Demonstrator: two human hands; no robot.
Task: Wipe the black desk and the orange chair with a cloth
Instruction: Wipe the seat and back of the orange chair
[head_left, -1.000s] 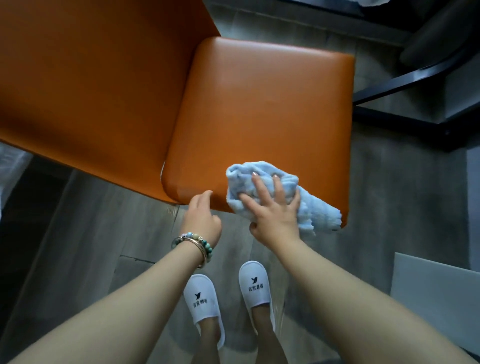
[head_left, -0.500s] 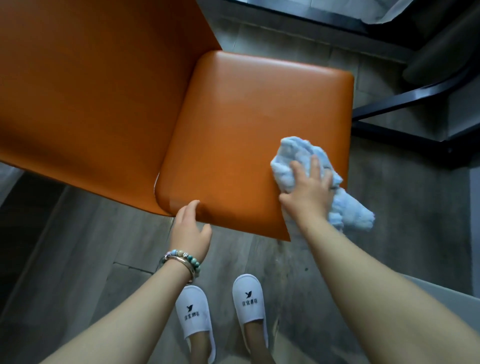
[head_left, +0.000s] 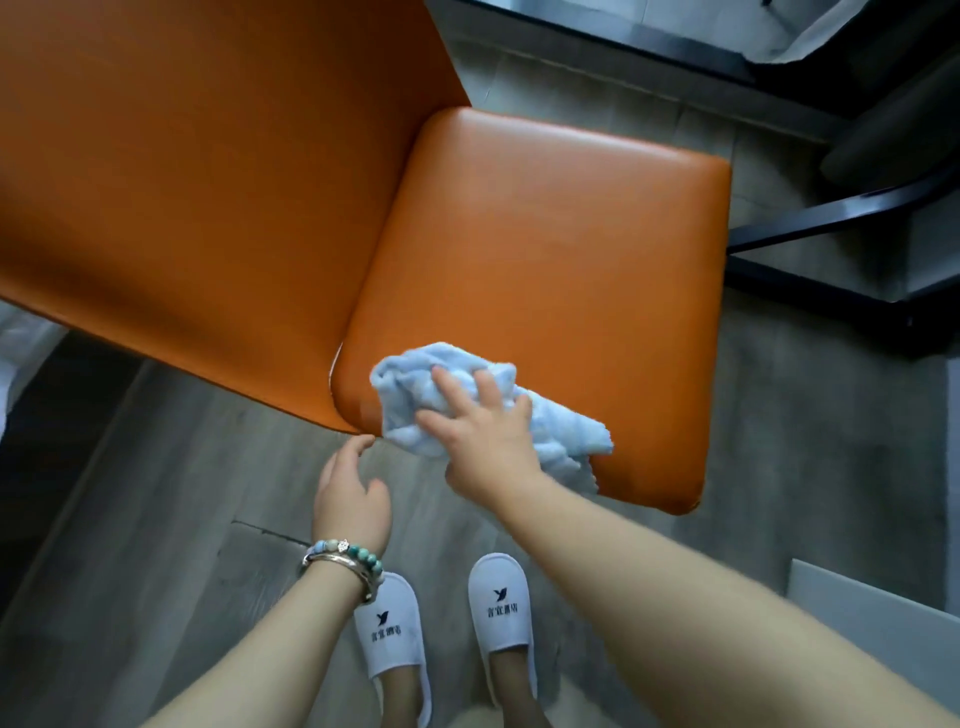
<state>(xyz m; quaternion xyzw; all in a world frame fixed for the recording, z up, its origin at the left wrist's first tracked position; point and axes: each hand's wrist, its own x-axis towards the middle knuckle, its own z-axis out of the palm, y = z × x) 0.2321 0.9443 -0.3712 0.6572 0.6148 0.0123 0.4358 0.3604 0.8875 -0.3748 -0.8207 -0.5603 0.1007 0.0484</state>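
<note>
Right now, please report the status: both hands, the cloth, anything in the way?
Right hand presses blue cloth on orange chair seat, near corner. Left hand open beside that corner. No obstacle seen on seat.

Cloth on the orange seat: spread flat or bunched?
Bunched. The light blue cloth lies crumpled in folds under the right hand, at the near edge of the orange chair seat.

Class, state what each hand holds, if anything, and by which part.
The right hand presses the cloth at its bunched middle onto the chair seat; the left hand holds nothing.
</note>
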